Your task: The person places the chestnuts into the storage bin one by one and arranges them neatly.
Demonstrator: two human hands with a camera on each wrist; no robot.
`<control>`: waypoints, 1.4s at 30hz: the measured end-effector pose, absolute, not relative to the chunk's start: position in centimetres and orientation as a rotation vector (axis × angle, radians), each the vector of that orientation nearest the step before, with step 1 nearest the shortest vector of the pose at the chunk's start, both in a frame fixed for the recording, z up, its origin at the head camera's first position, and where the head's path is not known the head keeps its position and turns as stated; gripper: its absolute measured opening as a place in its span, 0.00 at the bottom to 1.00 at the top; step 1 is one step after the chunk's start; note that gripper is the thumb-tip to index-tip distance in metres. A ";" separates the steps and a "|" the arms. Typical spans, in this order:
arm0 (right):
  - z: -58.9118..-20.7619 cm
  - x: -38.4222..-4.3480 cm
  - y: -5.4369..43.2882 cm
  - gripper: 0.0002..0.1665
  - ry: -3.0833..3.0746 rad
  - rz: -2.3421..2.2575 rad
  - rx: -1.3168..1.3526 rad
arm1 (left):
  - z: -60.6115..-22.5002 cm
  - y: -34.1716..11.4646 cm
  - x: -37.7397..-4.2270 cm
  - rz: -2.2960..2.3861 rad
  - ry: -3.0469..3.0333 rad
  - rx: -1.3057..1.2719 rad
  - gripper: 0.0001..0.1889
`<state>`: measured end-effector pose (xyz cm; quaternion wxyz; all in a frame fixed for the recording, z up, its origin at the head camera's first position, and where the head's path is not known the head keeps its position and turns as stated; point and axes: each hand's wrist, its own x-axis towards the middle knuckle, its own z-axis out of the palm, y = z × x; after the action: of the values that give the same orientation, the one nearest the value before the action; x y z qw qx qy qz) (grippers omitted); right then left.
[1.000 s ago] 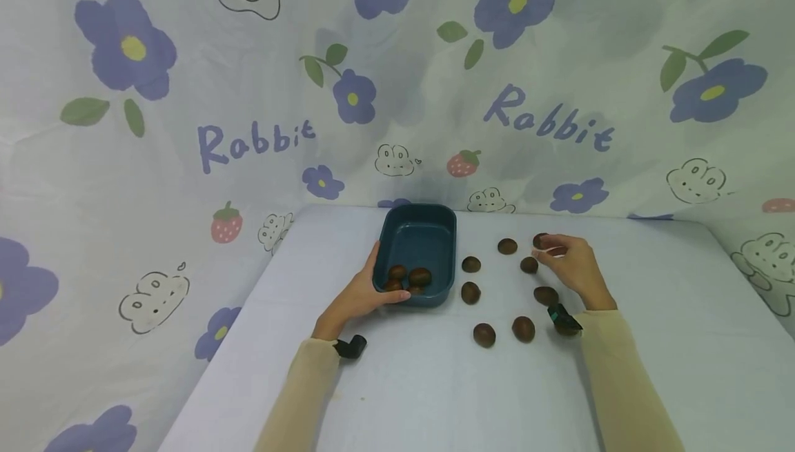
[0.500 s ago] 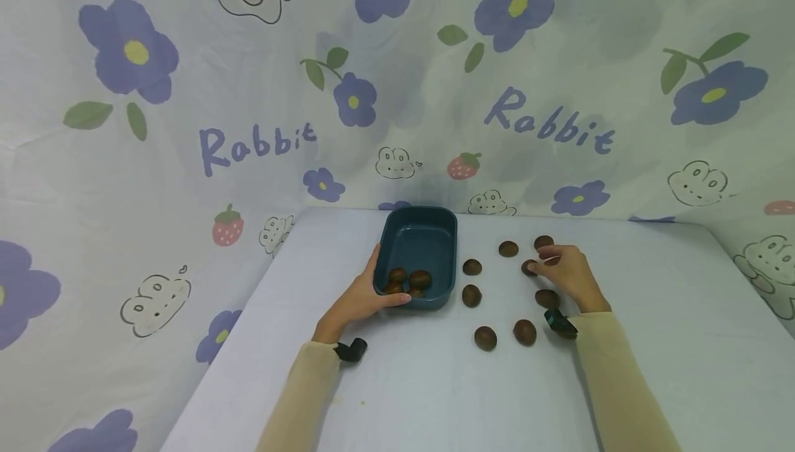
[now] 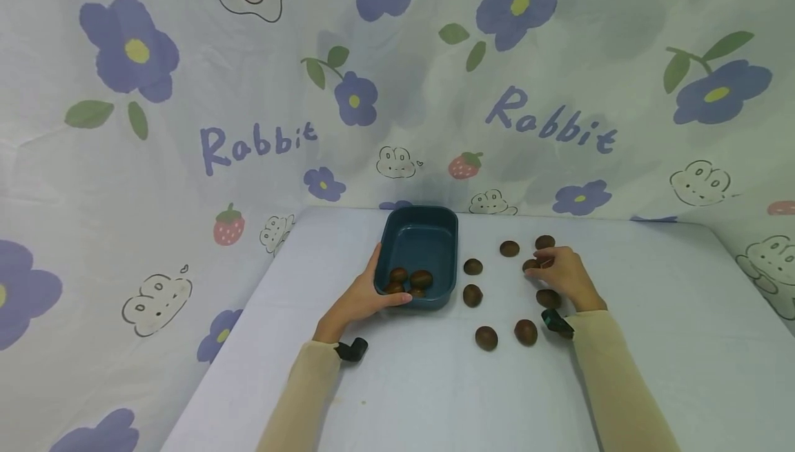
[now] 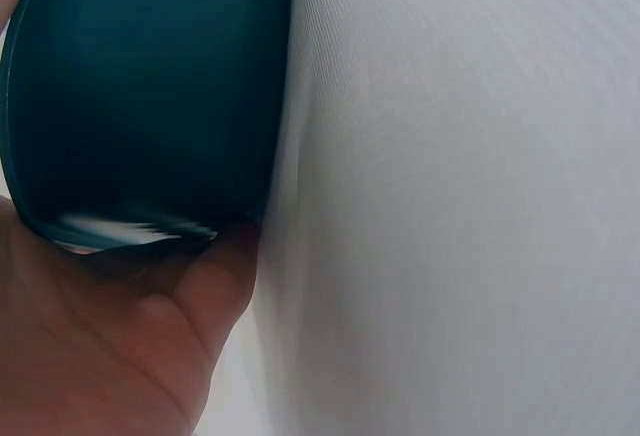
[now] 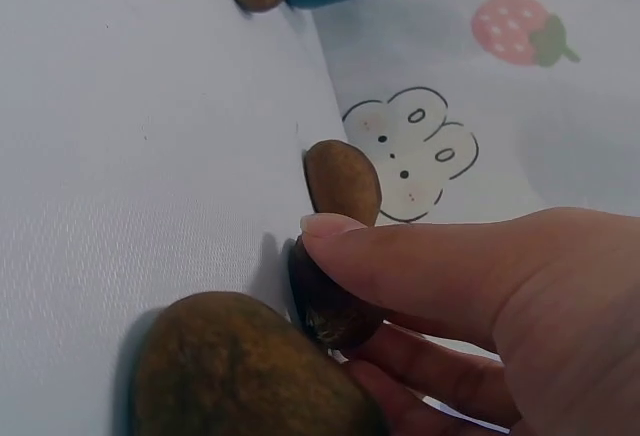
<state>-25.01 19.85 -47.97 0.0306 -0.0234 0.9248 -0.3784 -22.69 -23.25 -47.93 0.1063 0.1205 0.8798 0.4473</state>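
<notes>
My left hand [image 3: 360, 295] grips the near left corner of a dark teal rectangular box [image 3: 428, 238], thumb along its front wall; in the left wrist view the hand [image 4: 120, 326] lies against the box's end [image 4: 150, 96]. Several small brown oval kiwi-like fruits [image 3: 421, 279] lie inside at the near end. To the right, my right hand [image 3: 565, 276] pinches another brown fruit [image 3: 531, 266] at the table surface. In the right wrist view, thumb and fingers of the hand [image 5: 480, 306] hold that fruit [image 5: 335, 306] from both sides, partly covering it.
More brown fruits lie scattered on the white table [image 3: 410, 397], including one beyond the held one [image 3: 544, 241] and one near the right wrist [image 3: 548, 298]. A patterned cloth [image 3: 385, 79] hangs behind the table's far edge.
My right hand has moved from the farthest fruit slightly nearer, to the fruit in front of it, and its fingers have come round it. The left hand and box stay put.
</notes>
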 end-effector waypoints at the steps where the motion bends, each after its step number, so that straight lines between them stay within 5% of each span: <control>1: -48.0 -25.0 19.8 0.31 2.852 -1.159 -0.072 | -47.9 -23.3 -22.7 1.315 2.593 0.350 0.70; 30: -45.9 -24.6 18.1 0.23 2.824 -1.299 -0.162 | -48.1 -23.4 -22.8 1.313 2.602 0.333 0.72; 42: -44.6 -23.9 16.9 0.27 2.858 -1.313 -0.224 | -48.0 -23.3 -22.6 1.303 2.606 0.323 0.72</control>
<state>-23.90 16.93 -44.63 -0.0059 -0.0709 0.9064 -0.4165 -22.63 -23.33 -48.01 0.1049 0.1097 0.8840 0.4422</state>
